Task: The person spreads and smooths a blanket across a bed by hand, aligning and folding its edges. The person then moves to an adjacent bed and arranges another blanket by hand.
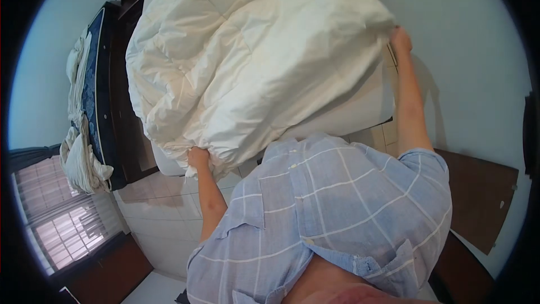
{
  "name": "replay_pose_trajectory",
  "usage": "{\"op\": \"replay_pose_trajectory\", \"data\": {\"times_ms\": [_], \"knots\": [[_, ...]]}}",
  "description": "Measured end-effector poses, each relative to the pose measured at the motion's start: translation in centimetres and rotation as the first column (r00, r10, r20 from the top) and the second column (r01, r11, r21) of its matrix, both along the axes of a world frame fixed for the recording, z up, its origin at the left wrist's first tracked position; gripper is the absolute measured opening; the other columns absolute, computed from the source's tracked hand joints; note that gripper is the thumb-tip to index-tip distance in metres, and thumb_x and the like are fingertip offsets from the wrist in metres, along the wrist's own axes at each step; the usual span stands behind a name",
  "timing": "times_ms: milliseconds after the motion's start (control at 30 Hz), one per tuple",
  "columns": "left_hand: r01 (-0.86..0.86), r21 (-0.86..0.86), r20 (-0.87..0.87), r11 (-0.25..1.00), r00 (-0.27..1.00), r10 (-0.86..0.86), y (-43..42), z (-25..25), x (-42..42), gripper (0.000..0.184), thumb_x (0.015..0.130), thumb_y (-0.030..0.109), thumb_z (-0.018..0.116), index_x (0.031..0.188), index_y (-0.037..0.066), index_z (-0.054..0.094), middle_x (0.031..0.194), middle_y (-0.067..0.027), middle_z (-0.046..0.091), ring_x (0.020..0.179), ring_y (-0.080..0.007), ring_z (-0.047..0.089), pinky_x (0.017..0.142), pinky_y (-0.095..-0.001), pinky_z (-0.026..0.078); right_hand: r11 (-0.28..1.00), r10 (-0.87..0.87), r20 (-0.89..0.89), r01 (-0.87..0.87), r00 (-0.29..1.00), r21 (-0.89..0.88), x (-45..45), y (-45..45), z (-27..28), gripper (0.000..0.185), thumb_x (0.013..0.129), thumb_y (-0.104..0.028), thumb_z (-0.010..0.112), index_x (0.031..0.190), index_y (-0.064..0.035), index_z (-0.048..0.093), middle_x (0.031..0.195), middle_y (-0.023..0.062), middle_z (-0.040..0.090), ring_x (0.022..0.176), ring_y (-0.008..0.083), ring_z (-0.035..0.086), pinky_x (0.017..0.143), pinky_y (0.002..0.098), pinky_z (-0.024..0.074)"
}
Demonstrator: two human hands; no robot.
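A large white duvet (pixel 242 62) lies bunched and puffed over a bed with a pale mattress (pixel 360 104). My left hand (pixel 198 159) is closed on the duvet's near left edge, where the fabric gathers in folds. Out to the right, my right hand (pixel 400 40) grips the duvet's right corner and holds it raised, so the cloth stretches above the mattress. The fingers of the right hand are slightly blurred. Part of the mattress's near side shows below the lifted edge.
A dark blue mattress (pixel 100 95) stands at the left, with white cloth (pixel 81 157) draped over it. A wall (pixel 467 50) runs close along the right. A brown panel (pixel 478 197) leans low at the right. Tiled floor (pixel 163 205) and a barred window (pixel 70 236) show at lower left.
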State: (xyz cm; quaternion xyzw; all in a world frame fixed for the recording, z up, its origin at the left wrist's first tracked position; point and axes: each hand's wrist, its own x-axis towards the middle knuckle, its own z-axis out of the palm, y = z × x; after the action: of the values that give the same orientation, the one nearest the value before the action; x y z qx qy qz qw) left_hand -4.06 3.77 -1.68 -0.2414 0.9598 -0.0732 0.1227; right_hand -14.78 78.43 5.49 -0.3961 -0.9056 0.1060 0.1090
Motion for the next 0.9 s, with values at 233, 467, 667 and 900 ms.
{"op": "replay_pose_trajectory", "data": {"times_ms": [233, 467, 667, 900], "knots": [[-0.080, 0.662, -0.159, 0.745, 0.957, 0.244, -10.5, -1.4, 3.2, 0.054, 0.057, 0.020, 0.059, 0.104, -0.004, 0.051, 0.090, -0.0203, 0.058, 0.082, -0.0295, 0.055, 0.071, -0.0358, 0.043, 0.830, 0.058, 0.219, 0.074, 0.974, -0.552, 2.5, -8.1, -3.7, 0.048, 0.077, -0.045, 0.050, 0.099, -0.0018, 0.055, 0.096, 0.0181, 0.056, 0.087, 0.0269, 0.055, 0.074, 0.0360, 0.0451], [-0.248, 0.786, -0.246, 0.566, 0.715, 0.655, -16.7, 8.7, 14.0, 0.045, 0.059, 0.019, 0.056, 0.097, -0.005, 0.053, 0.090, -0.0165, 0.057, 0.079, -0.0280, 0.054, 0.069, -0.0348, 0.043, -0.259, -0.409, -0.077, -0.196, 0.909, -0.946, 0.4, -8.8, -7.3, 0.055, 0.070, -0.046, 0.063, 0.103, -0.0041, 0.051, 0.095, 0.0088, 0.055, 0.087, 0.0220, 0.053, 0.077, 0.0355, 0.0448], [-0.344, 0.370, 0.065, 0.863, 0.936, 0.345, -19.5, 1.8, 13.6, 0.038, 0.061, 0.024, 0.050, 0.081, -0.007, 0.059, 0.084, -0.0263, 0.058, 0.079, -0.0372, 0.058, 0.071, -0.0427, 0.043, 0.080, -0.245, 0.091, 0.114, 0.965, -0.990, -2.6, -7.9, -8.6, 0.041, 0.070, -0.035, 0.067, 0.093, -0.0044, 0.052, 0.085, 0.0060, 0.055, 0.076, 0.0176, 0.055, 0.063, 0.0286, 0.0469], [-0.323, 0.279, 0.098, 0.904, 0.946, 0.308, -20.4, -0.9, 12.5, 0.038, 0.063, 0.023, 0.045, 0.083, -0.006, 0.059, 0.091, -0.0246, 0.057, 0.089, -0.0371, 0.055, 0.074, -0.0424, 0.043, -0.002, -0.424, -0.379, -0.419, 0.823, -0.908, -1.2, -7.4, -6.3, 0.044, 0.072, -0.030, 0.060, 0.105, -0.0022, 0.049, 0.102, 0.0117, 0.054, 0.091, 0.0255, 0.053, 0.076, 0.0361, 0.0455]]}}
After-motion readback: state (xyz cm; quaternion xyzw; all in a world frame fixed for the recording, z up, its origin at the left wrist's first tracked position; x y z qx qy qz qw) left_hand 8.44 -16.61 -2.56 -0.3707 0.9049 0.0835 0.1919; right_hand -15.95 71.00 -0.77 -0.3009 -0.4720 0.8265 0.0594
